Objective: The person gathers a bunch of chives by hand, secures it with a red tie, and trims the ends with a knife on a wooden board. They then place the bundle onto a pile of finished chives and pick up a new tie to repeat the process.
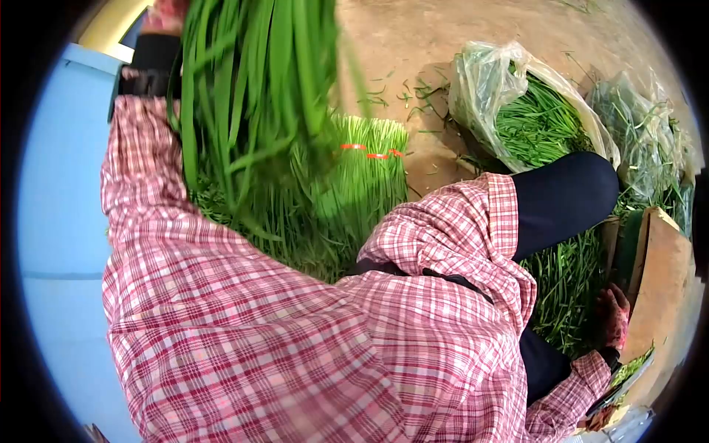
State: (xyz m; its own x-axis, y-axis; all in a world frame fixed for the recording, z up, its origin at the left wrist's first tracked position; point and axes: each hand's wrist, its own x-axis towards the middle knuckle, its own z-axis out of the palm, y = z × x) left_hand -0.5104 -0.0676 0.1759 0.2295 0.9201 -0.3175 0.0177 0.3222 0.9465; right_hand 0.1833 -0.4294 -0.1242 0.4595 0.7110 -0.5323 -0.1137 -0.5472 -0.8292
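My left hand (167, 16), partly cut off at the top left edge, is closed on a large bunch of long green leaves (258, 81). The bunch hangs down, slightly blurred, in front of tied green bundles. Those tied bundles (369, 173) lie with pale stem ends toward the top and red bands around them. At the lower right, my right hand (614, 316) is low beside loose green leaves (565, 295) and a cardboard piece (657, 277). Its fingers look slightly apart, with nothing visible in them.
A clear plastic bag (480, 81) of green leaves stands open on the brown floor (399, 37), with another plastic bag (635, 140) to its right. Leaf scraps lie on the floor. My dark-clad knee (569, 196) is between the bags and my body. A blue surface (63, 221) runs along the left.
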